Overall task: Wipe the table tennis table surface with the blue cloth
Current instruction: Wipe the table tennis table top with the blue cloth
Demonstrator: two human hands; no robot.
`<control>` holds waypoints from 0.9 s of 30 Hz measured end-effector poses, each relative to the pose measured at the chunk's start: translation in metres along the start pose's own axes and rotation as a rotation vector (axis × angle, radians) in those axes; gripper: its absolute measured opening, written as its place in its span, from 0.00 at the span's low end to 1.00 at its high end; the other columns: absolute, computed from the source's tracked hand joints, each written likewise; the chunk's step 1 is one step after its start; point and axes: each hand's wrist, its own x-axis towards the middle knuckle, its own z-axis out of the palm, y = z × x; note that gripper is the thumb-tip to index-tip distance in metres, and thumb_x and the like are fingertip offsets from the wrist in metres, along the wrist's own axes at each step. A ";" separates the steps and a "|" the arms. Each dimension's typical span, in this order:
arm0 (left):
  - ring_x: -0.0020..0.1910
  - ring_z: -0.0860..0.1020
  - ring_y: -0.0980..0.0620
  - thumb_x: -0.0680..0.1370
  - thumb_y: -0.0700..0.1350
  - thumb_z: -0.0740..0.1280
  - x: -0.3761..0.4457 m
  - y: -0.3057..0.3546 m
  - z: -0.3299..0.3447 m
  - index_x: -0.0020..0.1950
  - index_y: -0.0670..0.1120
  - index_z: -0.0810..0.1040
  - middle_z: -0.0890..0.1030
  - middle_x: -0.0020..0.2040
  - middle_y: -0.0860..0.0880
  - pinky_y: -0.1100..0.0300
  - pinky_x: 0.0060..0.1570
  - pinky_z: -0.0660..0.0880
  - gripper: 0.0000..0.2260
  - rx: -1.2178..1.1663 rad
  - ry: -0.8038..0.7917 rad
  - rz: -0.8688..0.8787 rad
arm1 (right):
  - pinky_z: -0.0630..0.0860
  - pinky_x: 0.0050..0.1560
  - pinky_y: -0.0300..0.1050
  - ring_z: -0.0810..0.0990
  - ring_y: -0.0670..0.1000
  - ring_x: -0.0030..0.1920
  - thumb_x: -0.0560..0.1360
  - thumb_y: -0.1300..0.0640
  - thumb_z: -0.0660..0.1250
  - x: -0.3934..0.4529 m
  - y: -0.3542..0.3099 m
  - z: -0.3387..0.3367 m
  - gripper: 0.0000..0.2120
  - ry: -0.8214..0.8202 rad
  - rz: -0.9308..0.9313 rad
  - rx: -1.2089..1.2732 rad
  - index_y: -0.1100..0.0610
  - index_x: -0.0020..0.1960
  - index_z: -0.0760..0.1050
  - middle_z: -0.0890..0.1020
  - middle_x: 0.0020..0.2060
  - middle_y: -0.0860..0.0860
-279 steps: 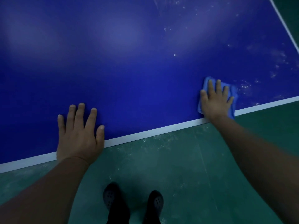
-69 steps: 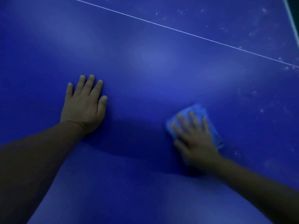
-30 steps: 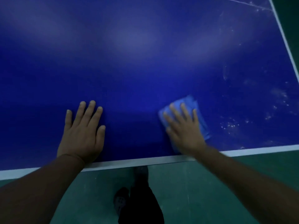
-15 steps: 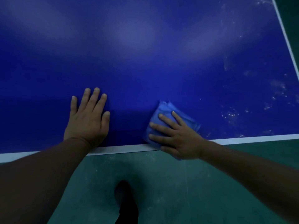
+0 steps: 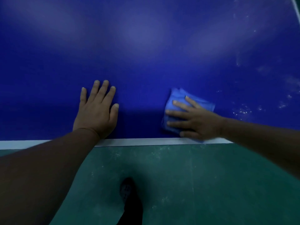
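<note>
The blue table tennis table fills the upper view, its white edge line running across the middle. A folded blue cloth lies near that edge, right of centre. My right hand presses flat on the cloth, fingers spread and pointing left. My left hand rests flat on the bare surface to the left, fingers apart, holding nothing. White dust specks dot the table to the right of the cloth.
Green floor with pale scuffs lies below the table edge. One dark shoe and a dark trouser leg show at the bottom centre. The table's right white line shows at the top right corner.
My right hand has slid the cloth a little to the right along the near edge. My left hand stays flat in place. The view has shifted slightly.
</note>
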 end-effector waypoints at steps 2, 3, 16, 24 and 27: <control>0.81 0.45 0.48 0.80 0.59 0.42 -0.001 0.000 0.000 0.81 0.46 0.56 0.52 0.82 0.47 0.44 0.78 0.38 0.32 0.002 -0.006 -0.003 | 0.48 0.74 0.71 0.50 0.60 0.80 0.83 0.38 0.45 0.029 0.009 -0.005 0.26 0.042 0.241 0.042 0.43 0.78 0.58 0.55 0.80 0.47; 0.81 0.44 0.49 0.80 0.59 0.42 -0.001 -0.001 0.000 0.81 0.46 0.56 0.52 0.82 0.47 0.45 0.77 0.37 0.32 -0.010 -0.007 -0.006 | 0.49 0.73 0.71 0.52 0.61 0.79 0.82 0.38 0.45 0.050 0.001 -0.007 0.26 0.098 0.358 0.059 0.42 0.78 0.60 0.57 0.79 0.48; 0.81 0.46 0.48 0.80 0.60 0.42 -0.002 -0.002 0.002 0.80 0.45 0.60 0.55 0.82 0.46 0.45 0.78 0.37 0.33 -0.059 0.030 0.009 | 0.44 0.76 0.62 0.48 0.56 0.80 0.83 0.37 0.43 -0.050 -0.032 0.019 0.25 0.069 0.578 0.139 0.40 0.79 0.50 0.58 0.79 0.50; 0.81 0.49 0.49 0.79 0.64 0.44 0.000 -0.012 -0.002 0.77 0.43 0.67 0.59 0.80 0.46 0.52 0.76 0.35 0.35 -0.296 0.046 -0.001 | 0.44 0.77 0.64 0.50 0.57 0.80 0.83 0.41 0.45 0.058 -0.093 0.009 0.26 0.130 0.761 0.168 0.46 0.79 0.59 0.57 0.79 0.47; 0.81 0.49 0.50 0.83 0.61 0.53 -0.001 -0.007 -0.007 0.76 0.43 0.68 0.59 0.80 0.46 0.54 0.76 0.39 0.29 -0.311 0.011 -0.042 | 0.42 0.77 0.62 0.45 0.54 0.80 0.82 0.39 0.41 0.000 -0.069 0.016 0.28 0.097 0.842 0.178 0.44 0.79 0.56 0.54 0.80 0.46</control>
